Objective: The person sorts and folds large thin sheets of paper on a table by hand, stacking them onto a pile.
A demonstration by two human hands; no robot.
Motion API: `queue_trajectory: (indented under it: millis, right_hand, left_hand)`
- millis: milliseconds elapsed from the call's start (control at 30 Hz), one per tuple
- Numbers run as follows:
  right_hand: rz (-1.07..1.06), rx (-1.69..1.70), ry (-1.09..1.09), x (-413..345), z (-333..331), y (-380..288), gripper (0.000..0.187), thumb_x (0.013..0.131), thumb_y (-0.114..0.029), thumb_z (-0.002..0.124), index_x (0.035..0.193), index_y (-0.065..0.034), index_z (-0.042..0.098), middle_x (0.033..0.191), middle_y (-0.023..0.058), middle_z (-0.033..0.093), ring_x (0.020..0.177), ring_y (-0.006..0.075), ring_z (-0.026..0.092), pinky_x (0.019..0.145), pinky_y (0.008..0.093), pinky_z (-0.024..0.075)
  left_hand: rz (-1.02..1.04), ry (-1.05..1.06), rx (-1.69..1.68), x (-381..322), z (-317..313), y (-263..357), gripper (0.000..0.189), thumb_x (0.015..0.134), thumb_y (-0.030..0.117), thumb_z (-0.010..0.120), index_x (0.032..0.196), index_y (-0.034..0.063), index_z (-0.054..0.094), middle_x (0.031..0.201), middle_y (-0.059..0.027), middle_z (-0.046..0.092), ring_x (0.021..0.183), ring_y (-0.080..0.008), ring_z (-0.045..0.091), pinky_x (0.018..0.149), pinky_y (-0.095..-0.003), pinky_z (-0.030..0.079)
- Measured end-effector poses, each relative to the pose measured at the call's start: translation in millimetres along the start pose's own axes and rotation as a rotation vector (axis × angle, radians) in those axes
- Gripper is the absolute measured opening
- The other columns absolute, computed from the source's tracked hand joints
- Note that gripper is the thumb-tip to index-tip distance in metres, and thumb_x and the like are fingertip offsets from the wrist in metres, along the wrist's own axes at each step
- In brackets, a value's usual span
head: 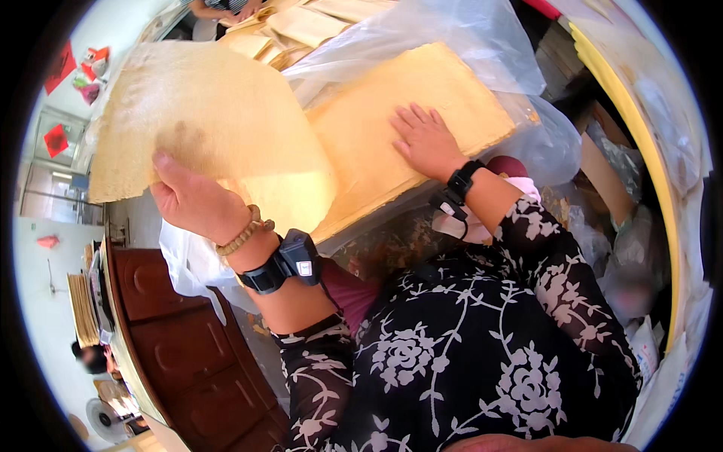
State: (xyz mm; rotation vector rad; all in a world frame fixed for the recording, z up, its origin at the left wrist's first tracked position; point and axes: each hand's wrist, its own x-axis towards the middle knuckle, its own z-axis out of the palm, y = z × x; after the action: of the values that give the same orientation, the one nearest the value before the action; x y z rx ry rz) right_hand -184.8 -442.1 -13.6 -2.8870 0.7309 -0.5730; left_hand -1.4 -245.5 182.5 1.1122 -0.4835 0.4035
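Note:
My left hand (192,195) holds the edge of a thin, pale yellow sheet (226,107), lifted and curved, with its fingers showing faintly through it from behind. The sheet's right part bends down over a stack of yellow sheets (361,164). Flat on top of that stack, toward its right end, rests my right hand (423,138), fingers slightly spread and holding nothing. The stack lies on clear plastic film. I cannot tell whether the material is paper or a food skin.
More folded yellow sheets (308,25) lie beyond, near another person's hands (245,8). Plastic film (452,34) spreads behind the stack. A brown wooden cabinet (186,339) stands at lower left. Plastic bags (632,254) and cardboard (607,169) are on the right, beside a yellow edge (649,130).

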Motion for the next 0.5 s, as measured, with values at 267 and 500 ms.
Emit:
queue_trajectory:
  millis: [267,500]
  right_hand:
    - [-0.012,1.177,-0.069,-29.4,-14.5,-37.6,0.074,0.089,-0.031,0.072,0.148,-0.0019,0.041,0.143,0.0197,0.052,0.138,0.0311,0.046,0.111,0.0412,0.041]
    - [0.93,1.863,-0.07,-14.8,-44.2,-43.9,0.032,0.108,-0.023,0.044,0.132,-0.0024,0.049,0.121,0.0152,0.065,0.105,0.0268,0.067,0.089,0.0378,0.0588]
  left_hand:
    - [0.358,-0.911,0.222,-98.2,40.1,5.1,0.038,0.088,0.026,0.068,0.119,0.0043,0.064,0.11,-0.0187,0.068,0.102,-0.0373,0.063,0.086,-0.045,0.053]
    - [-0.256,-1.368,0.212,-156.5,-68.2,-6.9,0.024,0.094,0.026,0.066,0.109,0.0093,0.074,0.09,-0.0156,0.072,0.082,-0.0293,0.069,0.074,-0.0362,0.054]
